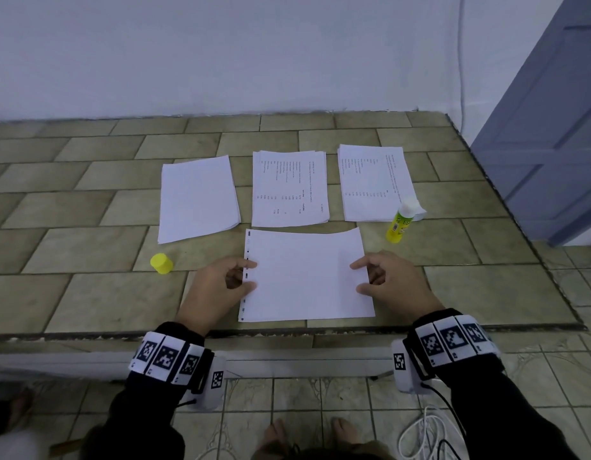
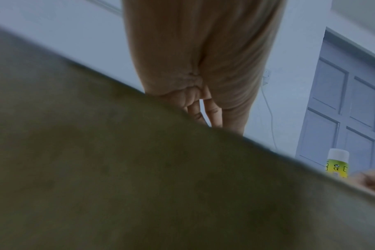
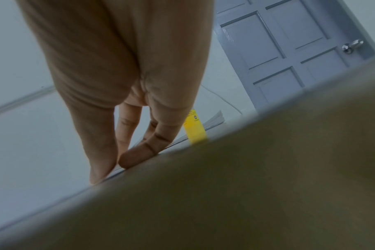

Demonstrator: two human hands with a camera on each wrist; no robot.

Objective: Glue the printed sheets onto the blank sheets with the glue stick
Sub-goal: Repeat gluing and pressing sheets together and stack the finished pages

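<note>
The white sheet (image 1: 307, 277) lies on the surface, long axis left to right, between both hands: left hand (image 1: 217, 287) pinches its left edge, right hand (image 1: 392, 283) its right; glue stick (image 1: 402, 220) stands nearer the right

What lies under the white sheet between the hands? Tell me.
Along the left edge of the top sheet a strip of another sheet with dark marks peeks out, so paper lies beneath, on the tiled table. Its face is covered; whether it is printed cannot be seen.
</note>
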